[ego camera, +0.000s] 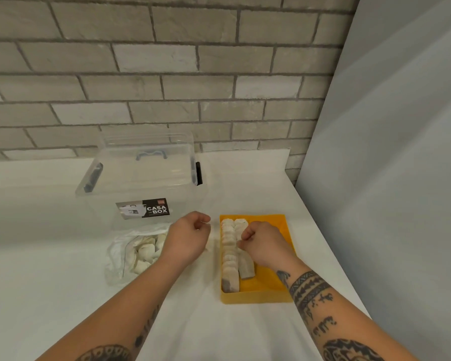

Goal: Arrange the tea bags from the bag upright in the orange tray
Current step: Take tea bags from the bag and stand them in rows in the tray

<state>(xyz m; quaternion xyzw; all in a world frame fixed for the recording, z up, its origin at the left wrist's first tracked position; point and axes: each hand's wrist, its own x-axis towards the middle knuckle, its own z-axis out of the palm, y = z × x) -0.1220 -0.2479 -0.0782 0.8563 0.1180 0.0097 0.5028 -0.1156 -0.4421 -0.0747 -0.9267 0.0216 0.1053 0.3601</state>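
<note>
"CASA BOX" on dark label (pixel 143 208) stuck to clear plastic storage box (pixel 141 178).

bag (pixel 130 256) left of tray (pixel 258 295), box (pixel 141 183) behind

This looks like a home kitchen corner, or a set made to pass for one. At 12 o'clock a wall (pixel 167 61) of pale grey brick-shaped tiles with darker grout runs behind a plain white counter (pixel 37 282), much like a splashback. From 1 to 3 o'clock a smooth, pale upright panel (pixel 401 152) closes the corner; whether it is a cupboard side or an appliance cannot be told. The goods are household ones: at 11 o'clock a clear lidded storage box (pixel 141 178) with a "CASA BOX" label (pixel 143 208), tea bags (pixel 229 246) standing in an orange tray (pixel 255 297), and a plastic bag (pixel 117 256) holding more.
</note>
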